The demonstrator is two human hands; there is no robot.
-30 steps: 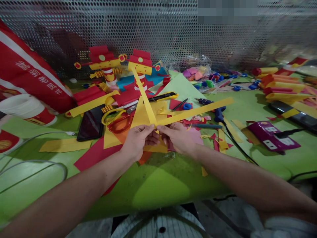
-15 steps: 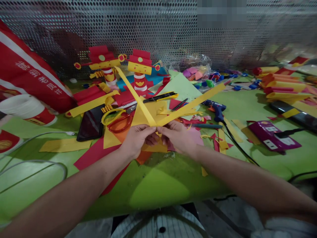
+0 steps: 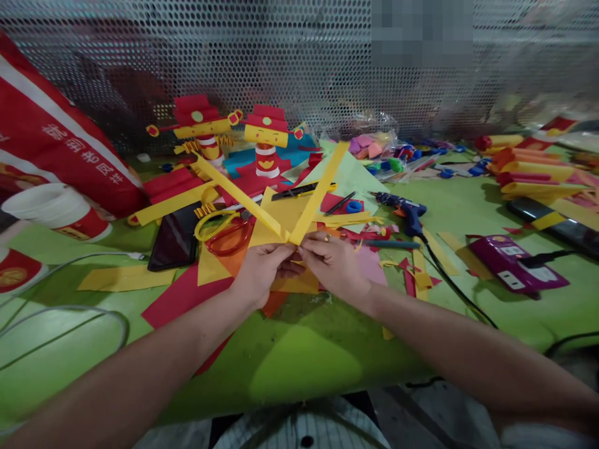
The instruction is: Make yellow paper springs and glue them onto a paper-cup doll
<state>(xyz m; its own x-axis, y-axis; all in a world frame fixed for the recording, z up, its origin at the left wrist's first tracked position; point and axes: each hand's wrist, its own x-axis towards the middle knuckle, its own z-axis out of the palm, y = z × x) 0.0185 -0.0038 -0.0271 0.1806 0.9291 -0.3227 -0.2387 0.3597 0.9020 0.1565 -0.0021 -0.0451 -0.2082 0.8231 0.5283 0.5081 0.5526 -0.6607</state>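
Observation:
Two long yellow paper strips (image 3: 322, 190) meet in a V at my fingertips, their free ends pointing away from me. My left hand (image 3: 264, 268) pinches the join from the left. From the right, my right hand (image 3: 334, 265) grips the same join, fingers bent round it. Just where the strips cross is partly covered by my fingers. Below and beyond lie yellow paper sheets (image 3: 281, 209) and scissors with red and yellow handles (image 3: 228, 237). Two paper figures with red hats (image 3: 266, 134) stand behind.
A blue glue gun (image 3: 409, 215) and a purple power socket block (image 3: 517, 262) are on the right. Left are a black phone (image 3: 173, 240), stacked paper cups (image 3: 60, 212) and a red bag (image 3: 60, 131). A perforated metal panel (image 3: 281, 50) closes off the back.
The right strip has swung up and leftward, from leaning far right to steeper. The left strip has tilted lower to the left. Both hands stay together at the join.

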